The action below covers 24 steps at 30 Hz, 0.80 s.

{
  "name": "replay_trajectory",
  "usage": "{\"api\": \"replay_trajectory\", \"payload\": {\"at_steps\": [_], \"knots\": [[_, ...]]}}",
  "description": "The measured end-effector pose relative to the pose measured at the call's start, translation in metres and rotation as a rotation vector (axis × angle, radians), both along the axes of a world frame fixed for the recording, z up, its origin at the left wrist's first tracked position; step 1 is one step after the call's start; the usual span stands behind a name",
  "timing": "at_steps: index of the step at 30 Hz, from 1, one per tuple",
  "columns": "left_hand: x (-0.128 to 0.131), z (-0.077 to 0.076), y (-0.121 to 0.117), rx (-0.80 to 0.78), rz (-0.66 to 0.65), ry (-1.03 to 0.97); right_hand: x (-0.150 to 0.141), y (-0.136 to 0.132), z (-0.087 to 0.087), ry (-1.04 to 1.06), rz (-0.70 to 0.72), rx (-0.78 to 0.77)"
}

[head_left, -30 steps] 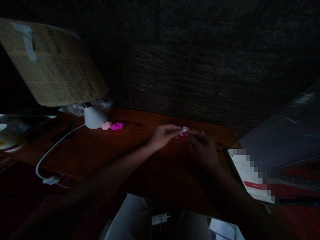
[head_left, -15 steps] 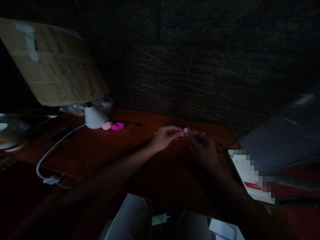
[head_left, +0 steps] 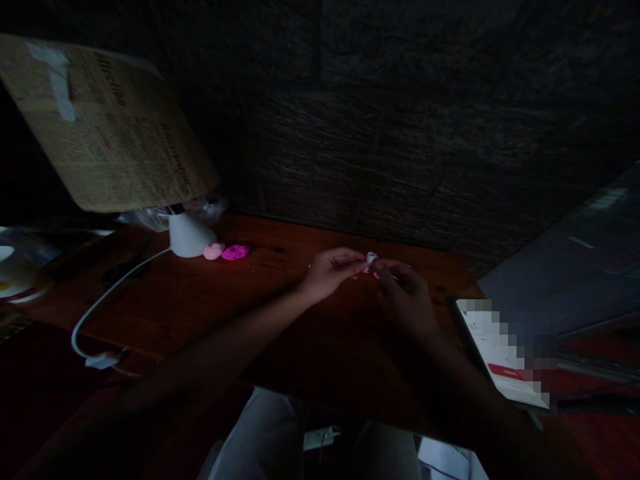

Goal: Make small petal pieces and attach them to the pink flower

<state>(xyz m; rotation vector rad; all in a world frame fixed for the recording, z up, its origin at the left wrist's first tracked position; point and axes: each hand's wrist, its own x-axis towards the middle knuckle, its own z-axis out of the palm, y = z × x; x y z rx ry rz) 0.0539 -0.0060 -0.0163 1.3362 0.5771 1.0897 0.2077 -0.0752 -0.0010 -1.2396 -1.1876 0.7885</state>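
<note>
Between my two hands, above the wooden table, is a small white-and-pink crumpled piece (head_left: pixel 371 257); its material is too small and dim to make out. My left hand (head_left: pixel 327 273) pinches it from the left with thumb and fingers. From the right, the fingertips of my right hand (head_left: pixel 407 297) close on it as well, and this hand lies mostly in shadow. Off to the left on the table sit a pale pink lump (head_left: pixel 214 251) and a bright magenta lump (head_left: pixel 235 252), side by side and touched by neither hand.
A lamp with a newspaper-print shade (head_left: pixel 135 133) and a white base (head_left: pixel 190 235) stands at the left, its white cable (head_left: pixel 95 303) hanging over the table's front edge. A white printed box or booklet (head_left: pixel 493 347) lies at the right. A dark stone wall (head_left: pixel 400 133) rises behind.
The small piece has turned in my fingers: its white part now stands up higher, with less pink showing. Both hands have barely shifted.
</note>
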Motion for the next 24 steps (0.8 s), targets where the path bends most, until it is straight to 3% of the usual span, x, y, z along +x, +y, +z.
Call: {"api": "replay_trajectory", "payload": {"at_steps": [24], "knots": [[-0.0012,-0.0010,-0.0011,0.103,0.040,0.019,0.0004,-0.0009,0.0056,-0.001,-0.009,-0.056]]}}
